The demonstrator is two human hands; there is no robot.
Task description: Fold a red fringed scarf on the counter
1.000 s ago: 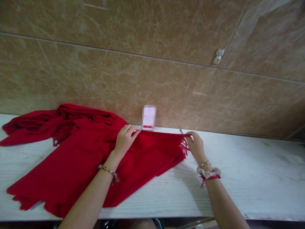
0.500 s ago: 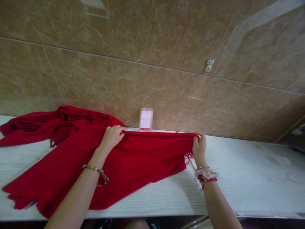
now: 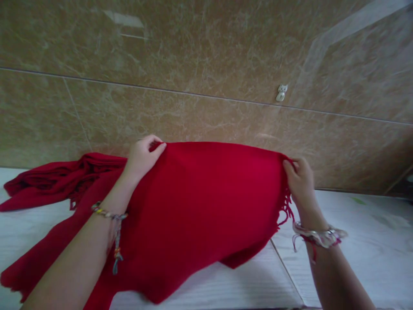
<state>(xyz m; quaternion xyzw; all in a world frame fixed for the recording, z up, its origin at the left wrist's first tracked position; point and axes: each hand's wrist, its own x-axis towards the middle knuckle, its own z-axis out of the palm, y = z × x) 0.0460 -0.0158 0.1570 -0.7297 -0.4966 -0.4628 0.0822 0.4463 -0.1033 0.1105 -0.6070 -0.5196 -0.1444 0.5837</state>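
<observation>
A red fringed scarf [image 3: 209, 193] hangs stretched between my two hands, its upper edge lifted off the table. My left hand [image 3: 145, 155] pinches that edge, thumb toward me. At the right corner, just above the fringe, my right hand [image 3: 300, 178] grips the cloth between thumb and fingers. The scarf's lower part drapes down onto the table, and more of it spreads to the left beneath my left forearm. Its far left end lies partly hidden there.
A bunched red cloth [image 3: 48, 181] with fringe lies at the back left against the tiled wall [image 3: 206, 51]. The white wood-grain table [image 3: 361, 241] runs along the wall, with a seam right of centre. A small white cat-shaped piece [image 3: 282, 93] sticks to the wall.
Both hands have raised the scarf's edge, spreading it wider, and the right hand has moved farther right. The lifted cloth now covers the spot where a phone-like white rectangle showed.
</observation>
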